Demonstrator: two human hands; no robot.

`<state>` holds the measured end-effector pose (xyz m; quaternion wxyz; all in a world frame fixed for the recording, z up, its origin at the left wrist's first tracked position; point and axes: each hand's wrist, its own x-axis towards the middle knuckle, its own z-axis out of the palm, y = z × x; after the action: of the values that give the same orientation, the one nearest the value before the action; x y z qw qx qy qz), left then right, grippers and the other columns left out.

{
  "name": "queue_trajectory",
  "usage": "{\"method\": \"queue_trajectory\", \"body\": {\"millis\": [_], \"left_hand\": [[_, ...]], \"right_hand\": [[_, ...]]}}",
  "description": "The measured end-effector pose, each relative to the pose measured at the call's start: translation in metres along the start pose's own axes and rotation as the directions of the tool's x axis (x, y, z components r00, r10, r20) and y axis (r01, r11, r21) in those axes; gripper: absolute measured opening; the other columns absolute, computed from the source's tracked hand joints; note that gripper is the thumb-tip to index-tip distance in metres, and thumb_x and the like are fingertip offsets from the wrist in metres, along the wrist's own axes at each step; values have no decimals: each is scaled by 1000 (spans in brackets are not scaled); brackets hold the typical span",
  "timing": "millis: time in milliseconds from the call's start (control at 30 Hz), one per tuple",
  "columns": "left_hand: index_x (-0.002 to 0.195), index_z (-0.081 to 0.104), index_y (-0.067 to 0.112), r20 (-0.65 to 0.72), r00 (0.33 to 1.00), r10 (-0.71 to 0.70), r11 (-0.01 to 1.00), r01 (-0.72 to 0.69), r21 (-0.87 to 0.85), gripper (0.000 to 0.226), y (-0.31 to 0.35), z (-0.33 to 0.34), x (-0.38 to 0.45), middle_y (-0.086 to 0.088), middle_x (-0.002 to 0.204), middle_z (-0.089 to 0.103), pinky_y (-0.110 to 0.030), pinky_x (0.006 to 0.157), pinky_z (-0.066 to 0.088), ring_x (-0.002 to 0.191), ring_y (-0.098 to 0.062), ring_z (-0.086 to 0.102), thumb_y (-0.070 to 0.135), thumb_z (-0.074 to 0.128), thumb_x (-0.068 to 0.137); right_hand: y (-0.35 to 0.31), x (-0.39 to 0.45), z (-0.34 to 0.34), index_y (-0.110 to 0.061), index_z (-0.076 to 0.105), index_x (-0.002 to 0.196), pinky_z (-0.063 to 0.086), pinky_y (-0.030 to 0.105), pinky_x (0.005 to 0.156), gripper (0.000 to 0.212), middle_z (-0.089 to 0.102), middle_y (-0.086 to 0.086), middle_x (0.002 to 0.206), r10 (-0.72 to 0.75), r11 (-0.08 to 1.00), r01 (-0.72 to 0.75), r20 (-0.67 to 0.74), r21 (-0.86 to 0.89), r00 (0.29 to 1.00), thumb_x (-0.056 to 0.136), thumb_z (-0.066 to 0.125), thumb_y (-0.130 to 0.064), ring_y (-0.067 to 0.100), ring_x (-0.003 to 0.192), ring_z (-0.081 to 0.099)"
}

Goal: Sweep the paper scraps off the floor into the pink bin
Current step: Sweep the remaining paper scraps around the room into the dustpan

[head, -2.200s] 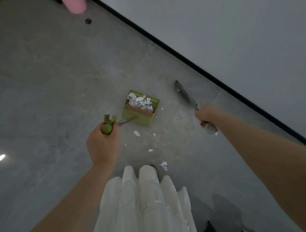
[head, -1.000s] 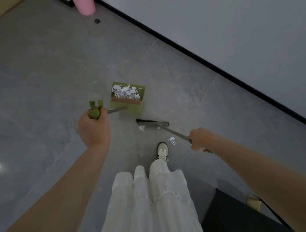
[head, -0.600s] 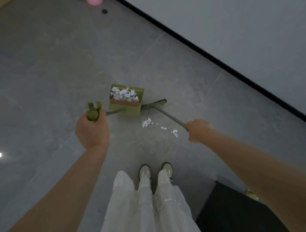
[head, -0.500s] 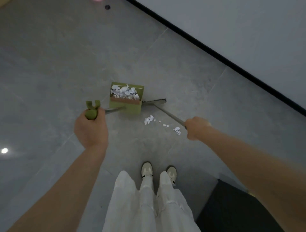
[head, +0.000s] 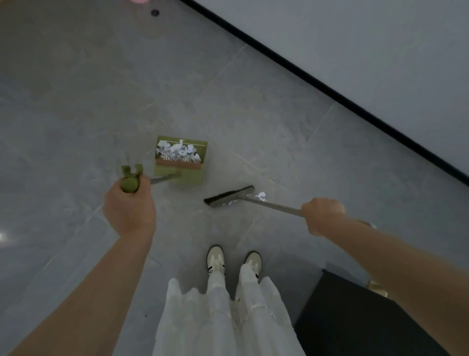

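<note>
- Underfoot, a grey tiled floor (head: 76, 101) fills most of the view, meeting a pale wall (head: 368, 38) along a black skirting line (head: 330, 89) that runs diagonally at the upper right.
- At the lower right a dark block (head: 355, 317) now takes up more of the corner than it did half a second ago.
- White trousers (head: 223, 317) and two pale shoes (head: 234, 261) sit at the bottom centre, feet side by side as before.
- The left hand (head: 129, 205) grips the green knob of the dustpan handle (head: 130, 181); the green dustpan (head: 181, 161) stands on the floor ahead, heaped with paper scraps (head: 177, 150), about where it was.
- The right hand (head: 323, 216) is closed around the broom shaft (head: 274, 205).
- The broom head (head: 228, 197) has moved: earlier it lay beside the dustpan's right edge, now it sits nearer the feet, apart from the dustpan.
- The loose scraps (head: 261, 195) that lay strewn in front of the broom now show as one small clump beside the head's right end; more may be tucked under the bristles, though the blur makes that uncertain.
- The pink bin (head: 139, 1) is only a sliver at the top edge, well away from the dustpan.
</note>
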<state>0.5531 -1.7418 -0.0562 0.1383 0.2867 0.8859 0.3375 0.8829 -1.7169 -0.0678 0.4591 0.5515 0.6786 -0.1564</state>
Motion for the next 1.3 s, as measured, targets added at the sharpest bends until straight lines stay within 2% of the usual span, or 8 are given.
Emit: {"method": "queue_trajectory", "body": {"millis": [133, 233, 433, 567, 733, 867, 1033, 1300], "left_hand": [[80, 64, 1, 5, 999, -36, 999, 36, 3, 36, -9, -1, -9, -21, 74, 61, -38, 62, 40, 74, -37, 58, 36, 61, 86], [77, 63, 4, 15, 998, -53, 999, 53, 12, 35, -13, -2, -20, -21, 74, 61, -42, 65, 44, 75, -38, 59, 38, 60, 86], [71, 57, 7, 18, 993, -119, 993, 119, 4, 35, -22, -9, -30, -15, 68, 56, -40, 62, 43, 68, -34, 56, 39, 60, 87], [74, 56, 7, -8, 990, -144, 990, 144, 2, 33, -25, -13, -34, -14, 71, 55, -37, 62, 39, 69, -29, 52, 37, 61, 88], [71, 56, 5, -50, 990, -131, 991, 130, -14, 35, -30, -16, -34, -15, 67, 54, -42, 61, 43, 65, -29, 53, 35, 62, 87], [70, 57, 6, -76, 988, -137, 990, 135, -38, 35, -32, -19, -30, -14, 65, 54, -41, 60, 42, 63, -28, 50, 36, 62, 85], [71, 56, 7, -91, 987, -133, 991, 129, -40, 32, -31, -20, -33, -12, 66, 52, -36, 57, 37, 63, -25, 47, 35, 62, 86], [69, 55, 7, -74, 986, -148, 989, 146, -27, 33, -26, -11, -59, -13, 64, 52, -35, 57, 37, 62, -26, 47, 36, 60, 85]], "right_hand": [[23, -8, -6, -20, 59, 126, 50, 32, 78, 35, 63, 1, 116, 27, 998, -30, -42, -62, 999, 91, 54, -15, 23, 105, 63], [46, -12, -8, -23, 58, 126, 46, 30, 70, 35, 63, 0, 109, 35, 994, -43, -77, -100, 996, 93, 51, -16, 22, 99, 64], [64, -11, -4, -21, 56, 124, 44, 29, 63, 34, 40, -3, 72, 66, 998, -66, -109, 7, 992, 91, 49, -16, 21, 73, 52], [45, -4, -8, -21, 57, 127, 49, 32, 68, 37, 54, 2, 90, 71, 993, -58, -139, 99, 988, 91, 49, -15, 24, 89, 64], [6, 20, -15, -19, 56, 128, 49, 33, 74, 38, 56, 3, 96, 44, 989, -19, -163, 147, 986, 92, 50, -11, 26, 100, 63], [-15, 32, -13, -19, 57, 129, 50, 33, 84, 39, 61, 4, 117, 6, 991, 15, -161, 130, 987, 91, 51, -11, 27, 109, 62], [-24, 29, 1, -19, 58, 126, 47, 30, 76, 35, 62, 2, 115, -77, 997, 75, -147, -22, 986, 93, 50, -12, 23, 106, 64], [21, 4, 13, -18, 59, 125, 52, 33, 82, 34, 62, 2, 114, -79, 991, 70, -80, -117, 994, 92, 54, -12, 23, 104, 63]]}}
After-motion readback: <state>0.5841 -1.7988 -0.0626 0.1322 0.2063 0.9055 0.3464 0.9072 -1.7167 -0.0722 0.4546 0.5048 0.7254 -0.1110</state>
